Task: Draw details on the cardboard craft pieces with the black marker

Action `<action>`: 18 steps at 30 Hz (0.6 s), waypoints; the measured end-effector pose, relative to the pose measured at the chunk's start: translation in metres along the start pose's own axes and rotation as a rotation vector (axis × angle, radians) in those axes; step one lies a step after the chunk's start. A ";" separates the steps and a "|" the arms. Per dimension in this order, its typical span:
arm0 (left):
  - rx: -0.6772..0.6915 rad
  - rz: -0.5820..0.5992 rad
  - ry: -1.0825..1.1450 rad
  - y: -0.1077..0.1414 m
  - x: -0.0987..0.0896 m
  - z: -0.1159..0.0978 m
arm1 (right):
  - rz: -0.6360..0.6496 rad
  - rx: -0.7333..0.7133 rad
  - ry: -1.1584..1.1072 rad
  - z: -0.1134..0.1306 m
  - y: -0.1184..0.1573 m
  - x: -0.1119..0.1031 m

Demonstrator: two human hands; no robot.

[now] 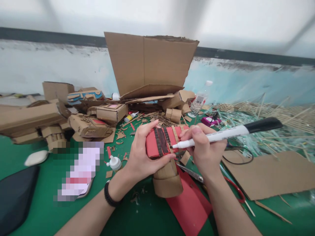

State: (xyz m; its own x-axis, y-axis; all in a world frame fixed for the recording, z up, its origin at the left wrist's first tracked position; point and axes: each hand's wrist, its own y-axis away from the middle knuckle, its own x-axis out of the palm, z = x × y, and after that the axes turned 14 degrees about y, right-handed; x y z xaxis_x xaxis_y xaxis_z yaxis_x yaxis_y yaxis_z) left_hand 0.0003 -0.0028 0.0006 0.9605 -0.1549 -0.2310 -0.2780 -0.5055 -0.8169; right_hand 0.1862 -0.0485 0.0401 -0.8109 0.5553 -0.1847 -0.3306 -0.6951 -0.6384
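Observation:
My left hand (140,157) is wrapped round a red-covered cardboard model (153,144), thumb along its lower edge. Strips of cardboard cross its red face; some are coloured black and others are still plain brown. A cardboard cylinder (169,180) projects below the model toward me. Between the fingers of my right hand (206,147) is a white marker (221,136), its black cap fitted on the back end. The marker's tip touches or nearly touches a brown strip at the model's middle. My right fingertips also rest by the model's right side.
Scissors with red handles (192,173) and red paper (189,203) lie beneath my hands. Cardboard models (91,126) stand at left, near a glue bottle (115,163) and a blurred phone (81,173). A water bottle (199,100), wooden sticks (261,105) and a cardboard sheet (273,173) are at right.

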 end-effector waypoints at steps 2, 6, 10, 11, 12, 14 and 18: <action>0.001 0.000 -0.007 0.000 0.000 0.000 | -0.027 0.001 0.003 0.001 0.000 0.000; 0.002 0.005 -0.008 -0.001 0.000 -0.001 | 0.032 -0.003 -0.018 0.002 0.000 0.000; -0.004 0.008 -0.015 -0.001 0.000 -0.001 | 0.003 0.026 0.011 0.004 0.001 0.000; -0.005 0.008 -0.018 -0.001 0.000 -0.001 | -0.009 0.027 0.021 0.004 0.001 0.000; -0.007 0.008 -0.020 -0.001 0.000 -0.001 | -0.009 0.026 0.025 0.004 0.001 0.000; -0.007 0.009 -0.017 -0.001 0.000 -0.001 | 0.024 0.018 0.022 0.003 0.001 0.000; -0.010 0.008 -0.018 -0.001 -0.001 -0.001 | 0.010 0.012 0.034 0.003 0.001 0.001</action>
State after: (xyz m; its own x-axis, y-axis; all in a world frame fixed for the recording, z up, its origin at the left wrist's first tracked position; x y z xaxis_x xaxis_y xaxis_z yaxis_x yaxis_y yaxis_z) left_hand -0.0001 -0.0030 0.0014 0.9583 -0.1437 -0.2471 -0.2857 -0.5124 -0.8099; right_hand 0.1840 -0.0500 0.0418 -0.7973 0.5636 -0.2161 -0.3289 -0.7059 -0.6274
